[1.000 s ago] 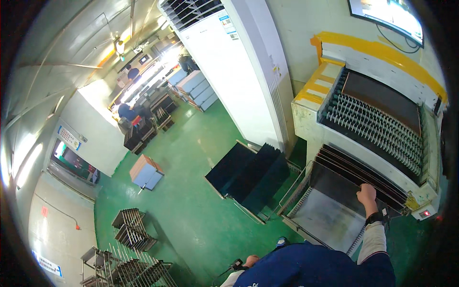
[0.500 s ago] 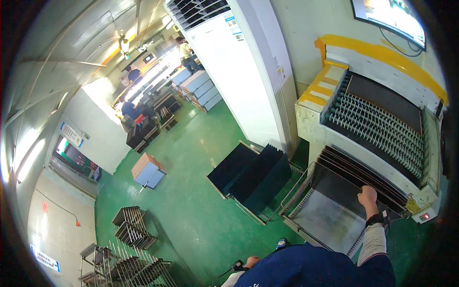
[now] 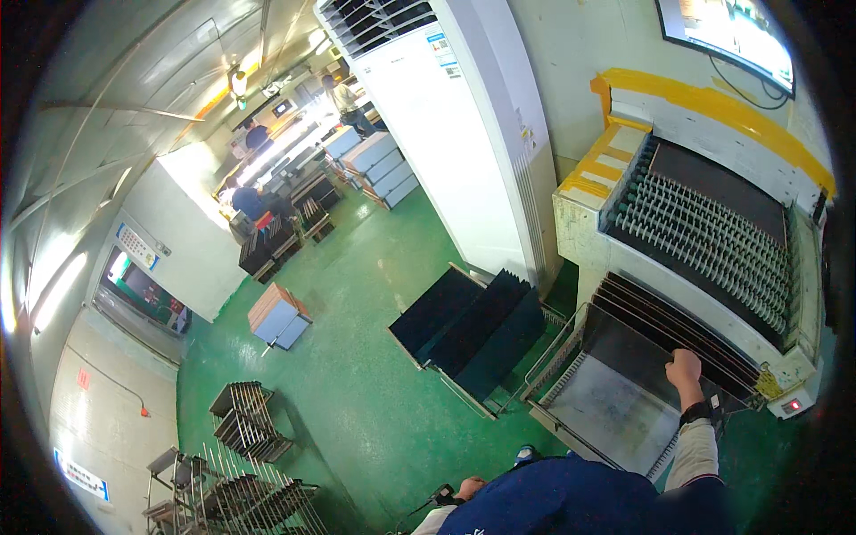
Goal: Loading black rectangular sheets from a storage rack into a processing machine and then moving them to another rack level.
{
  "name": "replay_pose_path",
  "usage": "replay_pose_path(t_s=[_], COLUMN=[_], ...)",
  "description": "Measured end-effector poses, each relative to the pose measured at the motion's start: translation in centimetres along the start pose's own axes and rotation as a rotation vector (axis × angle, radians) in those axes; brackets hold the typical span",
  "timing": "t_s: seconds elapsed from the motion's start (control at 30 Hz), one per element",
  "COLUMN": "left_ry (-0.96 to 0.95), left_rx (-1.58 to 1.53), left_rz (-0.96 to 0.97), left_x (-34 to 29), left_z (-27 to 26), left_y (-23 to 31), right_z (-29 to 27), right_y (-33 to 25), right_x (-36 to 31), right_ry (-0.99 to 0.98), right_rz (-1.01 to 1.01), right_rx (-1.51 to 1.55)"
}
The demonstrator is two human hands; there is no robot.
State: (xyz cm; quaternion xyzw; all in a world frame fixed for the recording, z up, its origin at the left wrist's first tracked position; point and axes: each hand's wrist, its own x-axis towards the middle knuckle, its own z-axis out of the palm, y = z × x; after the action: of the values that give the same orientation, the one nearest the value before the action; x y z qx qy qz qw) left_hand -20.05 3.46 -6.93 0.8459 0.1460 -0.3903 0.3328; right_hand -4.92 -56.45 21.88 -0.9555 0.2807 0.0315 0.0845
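Head view: the dark panel (image 3: 629,343) that matters to me stands tilted at the front of the metal rack (image 3: 606,410), right of centre in the frame. On its upper edge I have the right hand (image 3: 685,367), fingers curled down and, as I read it, gripping that edge. The left hand (image 3: 470,488) is low at bottom centre, next to a small black device (image 3: 443,493); I cannot tell from here whether its fingers are released or clenched.

I judge the panel thin, flat and stiff, light to moderate in weight, with a smooth face that could slip or scratch. I would take it by the rim, away from its broad face, and keep it clear of the other dark panels (image 3: 646,312) leaning close behind.

The rack has a pale, scuffed base and toothed sides, and stands on a glossy green floor (image 3: 357,267). Above it, at the right of the frame, sits a roller machine (image 3: 709,241) trimmed with yellow tape (image 3: 682,85), below a bright screen (image 3: 731,36). A tall white air conditioner (image 3: 437,134) fills upper centre, with a group of dark boards (image 3: 481,330) below it. I see metal stands (image 3: 242,419) lower left, a blue-grey box (image 3: 283,321) left of centre, and people near a lit worktop (image 3: 285,147) upper left.
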Motion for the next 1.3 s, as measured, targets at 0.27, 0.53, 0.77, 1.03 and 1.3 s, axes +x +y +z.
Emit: replay_pose_path(t_s=[0.27,0.53,0.77,1.03,1.3], left_ry=[-0.007,-0.02,-0.089,-0.094,-0.029], left_rx=[0.073,0.038,0.661,0.425,0.149], left_rz=[0.261,-0.009,0.568,0.344,0.044], left_x=[1.0,-1.0,0.2,-0.2,-3.2], left_z=[0.5,-0.2,0.1,-0.1,-1.3], left_y=[-3.2,2.1,0.2,0.6,5.4], right_z=[0.9,0.0,-6.4,-18.9,-15.8], right_y=[0.1,1.2,1.5,1.0,11.4], right_x=[-0.1,-0.9,-1.6,-5.9,-3.3], right_ry=[0.019,0.051,0.155,0.187,0.327], right_rz=[-0.029,-0.038,-0.161,-0.088,0.219], right_rx=[0.029,0.045,0.077,0.18,1.125])
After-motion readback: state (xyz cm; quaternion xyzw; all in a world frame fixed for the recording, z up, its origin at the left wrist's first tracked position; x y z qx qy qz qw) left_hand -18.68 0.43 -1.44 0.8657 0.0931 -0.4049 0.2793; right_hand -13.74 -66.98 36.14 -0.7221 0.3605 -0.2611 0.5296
